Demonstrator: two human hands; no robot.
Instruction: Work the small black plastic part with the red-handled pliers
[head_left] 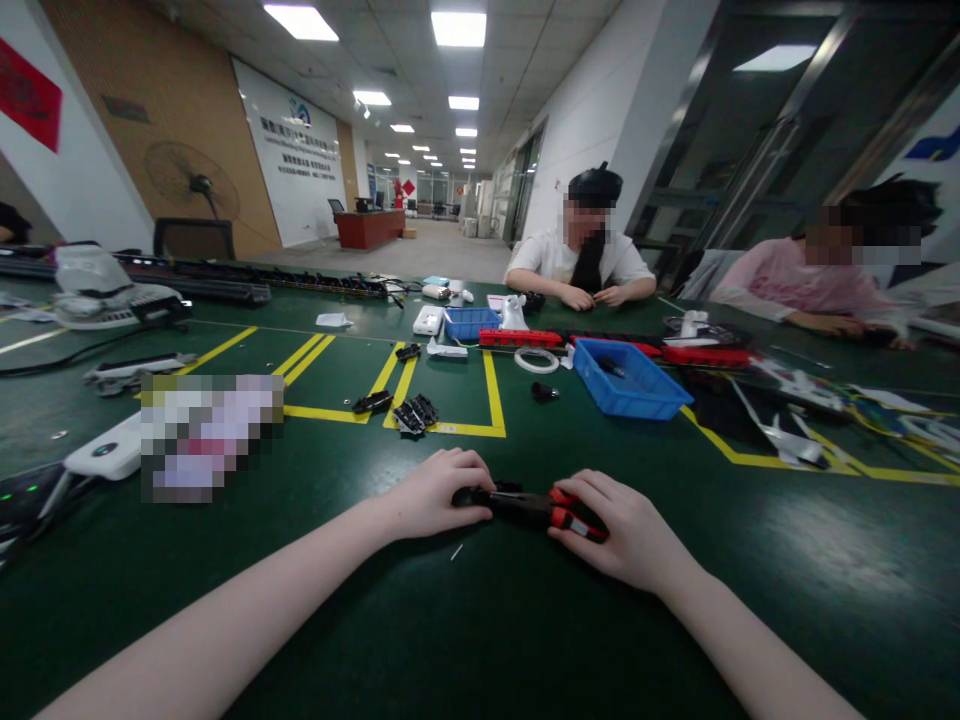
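My right hand (611, 525) is closed around the red-and-black handles of a pair of pliers (536, 507), whose dark jaws point left. Between thumb and fingers, my left hand (442, 492) grips a small black part (472, 496); the fingers hide much of it. The jaws reach up to this part, but I cannot tell whether they bite on it. A short white sliver (457, 551) lies on the green table (480, 620) just below my left hand.
Several black parts (415, 413) lie beyond my hands inside yellow tape lines (495, 395). A blue bin (630, 380) stands at the right, with a black cylindrical piece (544, 391) beside it. A white power bank (112, 447) is at the left. Two people (585, 250) sit across the table.
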